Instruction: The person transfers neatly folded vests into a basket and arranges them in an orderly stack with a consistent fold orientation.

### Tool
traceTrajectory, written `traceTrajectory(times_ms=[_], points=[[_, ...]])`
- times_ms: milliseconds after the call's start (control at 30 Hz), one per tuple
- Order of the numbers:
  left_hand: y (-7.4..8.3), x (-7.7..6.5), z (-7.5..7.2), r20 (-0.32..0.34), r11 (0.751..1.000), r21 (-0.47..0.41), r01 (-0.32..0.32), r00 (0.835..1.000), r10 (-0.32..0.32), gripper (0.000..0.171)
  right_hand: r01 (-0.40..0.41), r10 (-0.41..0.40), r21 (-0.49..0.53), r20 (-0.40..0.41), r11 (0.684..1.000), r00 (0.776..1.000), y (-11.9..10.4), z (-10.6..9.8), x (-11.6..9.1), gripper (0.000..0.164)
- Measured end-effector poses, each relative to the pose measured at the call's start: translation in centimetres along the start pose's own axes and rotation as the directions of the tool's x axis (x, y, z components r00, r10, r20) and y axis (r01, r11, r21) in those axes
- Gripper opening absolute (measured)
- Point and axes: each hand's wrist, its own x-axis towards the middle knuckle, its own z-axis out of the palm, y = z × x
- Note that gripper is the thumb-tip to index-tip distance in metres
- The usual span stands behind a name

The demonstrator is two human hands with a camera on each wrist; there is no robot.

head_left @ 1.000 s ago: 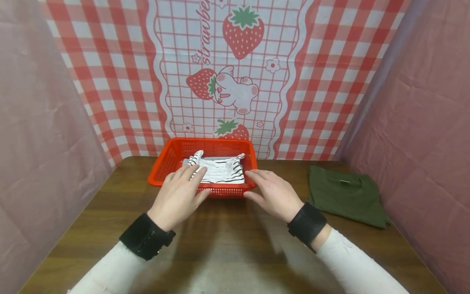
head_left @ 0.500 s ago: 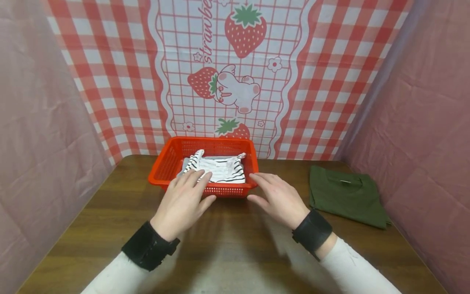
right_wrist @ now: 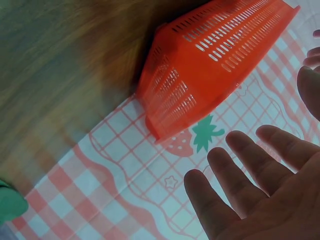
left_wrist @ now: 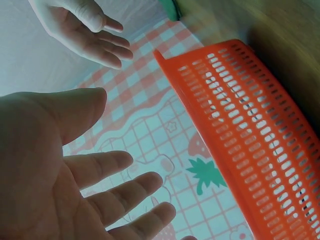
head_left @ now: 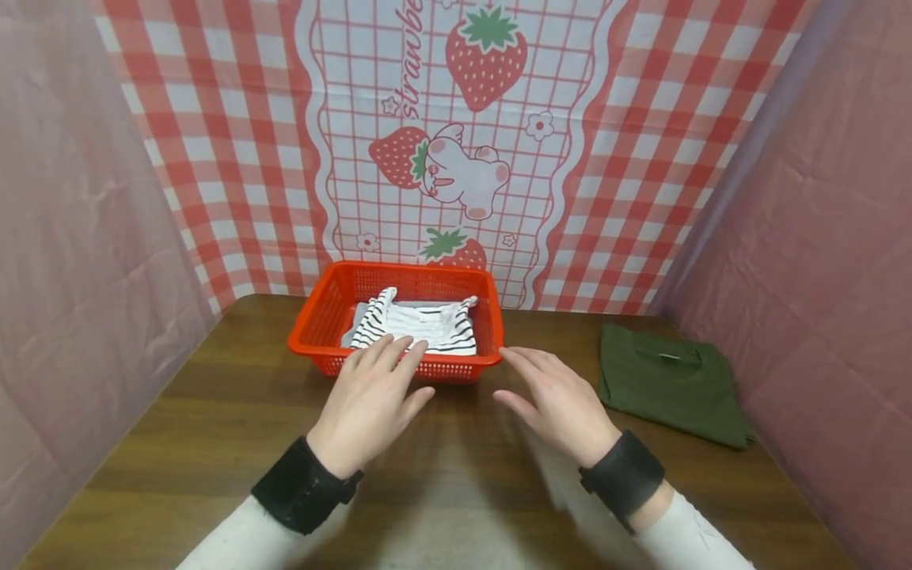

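A red plastic basket (head_left: 402,370) with slotted walls stands at the back of the table. Inside it lies a folded white garment with black stripes (head_left: 427,326), over a grey cloth (head_left: 359,317). My left hand (head_left: 370,404), fingers extended, is in front of the basket and overlaps its front rim in the head view. To the right, my right hand (head_left: 559,404) has its fingertips near the basket's front right corner. Both wrist views show straight, spread fingers holding nothing; the basket wall (left_wrist: 235,130) is in front of the left hand.
A folded dark green garment (head_left: 670,384) lies on the right of the wooden table (head_left: 235,412). Behind the basket hangs a red checked strawberry cloth (head_left: 249,158). Pink curtains (head_left: 791,237) close off both sides.
Both hands have drawn back toward me and slightly to the right, away from the basket, uncovering more of the striped garment. The basket and the green garment stay in place.
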Motion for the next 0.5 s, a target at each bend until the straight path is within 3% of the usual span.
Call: traceTrajectory(times_ms=[167,500], points=[[0.4,-0.1,-0.2,-0.003,1.000,0.008,-0.030,1.000,0.030,0.074,-0.014,0.014,0.012,-0.013,1.000,1.000,-0.1,-0.2,-0.6,0.071],[0.4,0.0,-0.5,0.006,0.999,0.015,-0.028,1.000,0.028,0.075,-0.035,0.035,0.013,-0.041,0.999,0.999,0.5,-0.2,-1.5,0.071]])
